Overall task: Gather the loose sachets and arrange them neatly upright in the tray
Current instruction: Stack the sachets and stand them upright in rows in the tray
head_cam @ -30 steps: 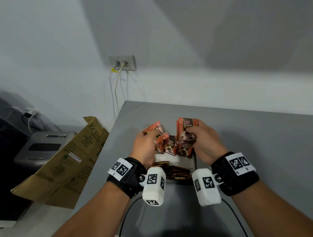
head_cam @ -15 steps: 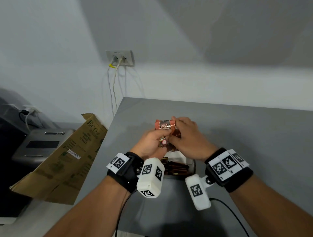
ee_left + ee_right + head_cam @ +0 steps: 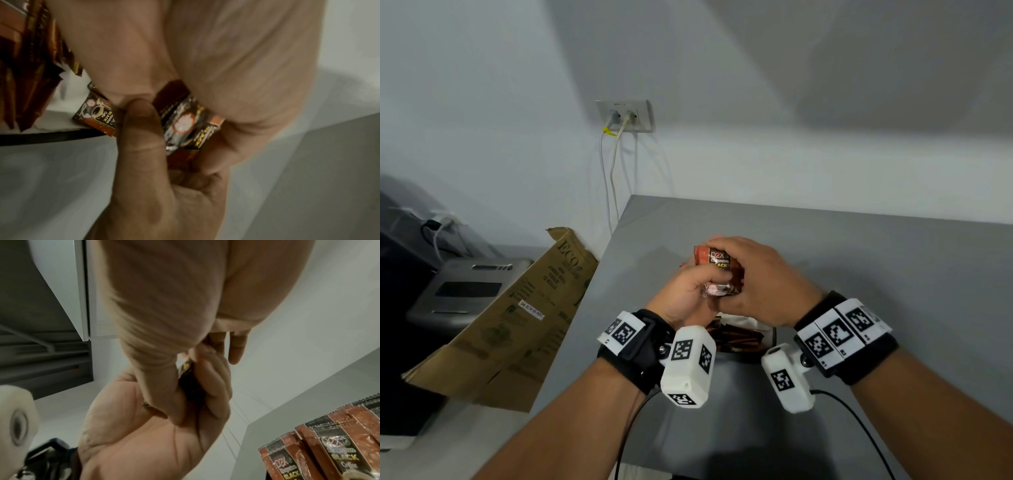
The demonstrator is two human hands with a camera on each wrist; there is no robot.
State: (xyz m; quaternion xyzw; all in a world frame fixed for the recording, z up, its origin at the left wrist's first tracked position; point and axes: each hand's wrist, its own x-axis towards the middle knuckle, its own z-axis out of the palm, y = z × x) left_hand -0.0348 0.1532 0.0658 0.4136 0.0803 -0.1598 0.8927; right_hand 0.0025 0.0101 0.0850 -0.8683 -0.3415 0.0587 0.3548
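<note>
Both hands cover most of the held sachets (their count cannot be told). The tray is largely hidden behind the wrists, and the wrist views are blurred.

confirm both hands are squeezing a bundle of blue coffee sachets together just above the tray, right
Not blue. In the head view the bundle of coffee sachets is orange-brown and black. The left hand and right hand do grip it together above the tray.

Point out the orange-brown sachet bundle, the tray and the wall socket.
orange-brown sachet bundle (image 3: 717, 257): head view, printed front between both hands.
black-rimmed tray (image 3: 51, 138): left wrist view, dark rim.
grey wall socket (image 3: 643, 114): head view, plate.
</note>
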